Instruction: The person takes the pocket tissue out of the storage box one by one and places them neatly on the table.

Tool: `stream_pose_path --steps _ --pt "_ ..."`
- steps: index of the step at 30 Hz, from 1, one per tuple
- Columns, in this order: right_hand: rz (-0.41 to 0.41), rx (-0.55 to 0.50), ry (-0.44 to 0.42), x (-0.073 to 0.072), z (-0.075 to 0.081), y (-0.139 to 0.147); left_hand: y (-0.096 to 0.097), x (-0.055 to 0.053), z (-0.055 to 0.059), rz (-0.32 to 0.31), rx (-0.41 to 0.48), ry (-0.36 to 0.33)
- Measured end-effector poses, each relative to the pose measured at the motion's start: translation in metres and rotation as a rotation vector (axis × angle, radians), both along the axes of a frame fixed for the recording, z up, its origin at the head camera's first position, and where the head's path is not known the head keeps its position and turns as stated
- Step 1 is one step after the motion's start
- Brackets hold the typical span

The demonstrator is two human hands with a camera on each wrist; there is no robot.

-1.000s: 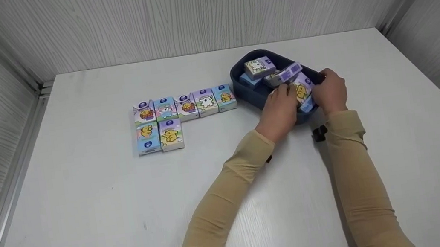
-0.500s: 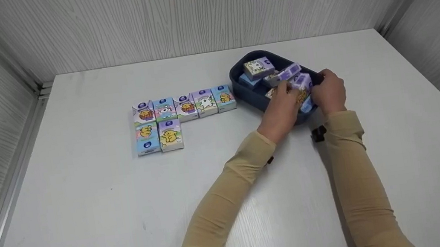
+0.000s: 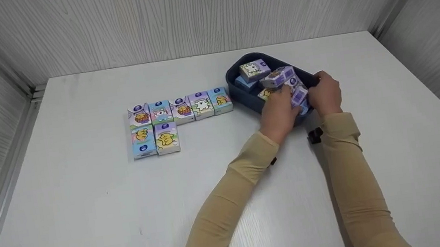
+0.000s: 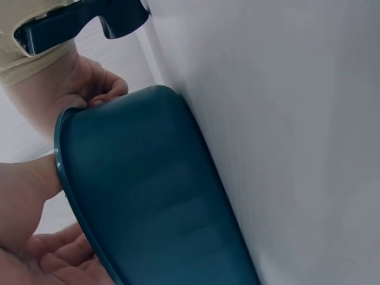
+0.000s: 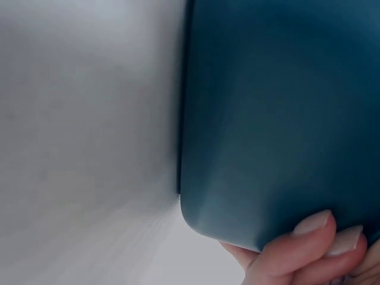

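Note:
A dark blue plastic tub [image 3: 246, 100] with rounded corners holds a jumble of small cartoon-printed packs. My left hand [image 3: 279, 115] reaches over its near rim, index finger and thumb around a purple pack [image 3: 299, 95]; I cannot tell whether they pinch it. My right hand [image 3: 324, 93] grips the tub's right-hand rim. In the left wrist view, the tub wall [image 4: 148, 172] hides part of my left hand [image 4: 59, 255]. In the right wrist view, my right hand's fingers [image 5: 297, 246] press against the tub's outer wall [image 5: 267, 130].
Left of the tub, several packs lie edge to edge on the white table [image 3: 88, 228]: a back row ending at a blue pack [image 3: 220, 100], with a blue pack [image 3: 143, 142] and a purple one [image 3: 167, 138] in front. Panels [image 3: 204, 13] enclose the back and sides.
Inside the tub, the packs by my left hand have turned and shifted; one now shows its purple end with a barcode. My right hand keeps its hold on the rim.

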State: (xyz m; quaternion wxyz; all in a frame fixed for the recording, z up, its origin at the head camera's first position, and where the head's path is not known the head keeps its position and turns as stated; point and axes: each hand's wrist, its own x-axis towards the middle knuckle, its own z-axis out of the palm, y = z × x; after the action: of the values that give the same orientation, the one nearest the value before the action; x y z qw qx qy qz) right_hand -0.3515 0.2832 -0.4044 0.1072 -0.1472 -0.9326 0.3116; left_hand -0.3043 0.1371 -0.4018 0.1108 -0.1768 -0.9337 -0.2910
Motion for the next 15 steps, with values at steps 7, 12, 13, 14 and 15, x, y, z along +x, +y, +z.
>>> stream_pose_path --steps 7,12,13,14,15 --pt "-0.005 -0.025 0.006 -0.0001 0.0019 -0.0011 0.0009 0.0004 0.0030 0.018 -0.043 -0.023" --pt "0.002 -0.018 0.003 -0.0003 0.0010 -0.0020 -0.0017 0.0017 0.0021 -0.032 -0.008 0.018" --pt "0.008 -0.016 0.001 -0.0002 0.0007 -0.0025 -0.0025 0.0020 0.0019 -0.042 0.001 0.028" --pt "0.013 -0.015 0.001 -0.0001 0.0002 -0.0029 -0.0035 0.0024 0.0020 -0.049 0.012 0.034" --pt "0.021 -0.014 0.001 -0.0002 -0.0004 -0.0034 -0.0042 0.0027 0.0019 -0.052 0.022 0.037"
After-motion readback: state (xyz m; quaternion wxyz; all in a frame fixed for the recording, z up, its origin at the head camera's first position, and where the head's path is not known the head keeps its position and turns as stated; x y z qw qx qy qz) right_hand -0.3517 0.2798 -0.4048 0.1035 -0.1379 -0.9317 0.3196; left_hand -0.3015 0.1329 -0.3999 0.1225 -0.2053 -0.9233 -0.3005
